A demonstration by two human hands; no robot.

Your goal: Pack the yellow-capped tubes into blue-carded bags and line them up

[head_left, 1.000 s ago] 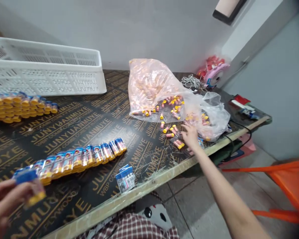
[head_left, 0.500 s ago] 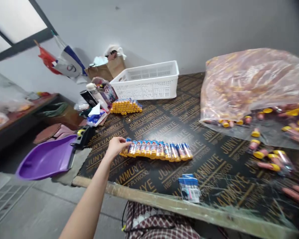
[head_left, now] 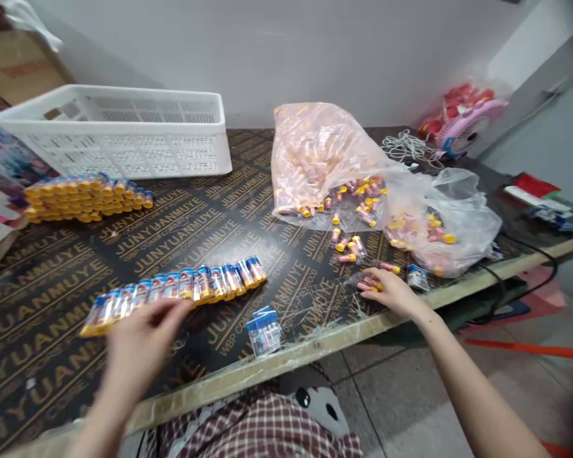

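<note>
The left hand (head_left: 138, 337), blurred, has its fingers drawn together just before a row of blue-labelled tubes (head_left: 186, 283); whether they pinch anything, I cannot tell. The right hand (head_left: 395, 296) curves its fingers down at loose pink tubes (head_left: 368, 284) with yellow caps; its grip is unclear. Between the hands lie small blue-topped packets (head_left: 265, 332). Beyond the right hand are a large plastic bag (head_left: 310, 152) of tubes and a smaller bag (head_left: 451, 242). Past the left hand stand stacked tubes (head_left: 86, 200) and a white basket (head_left: 143, 149).
</note>
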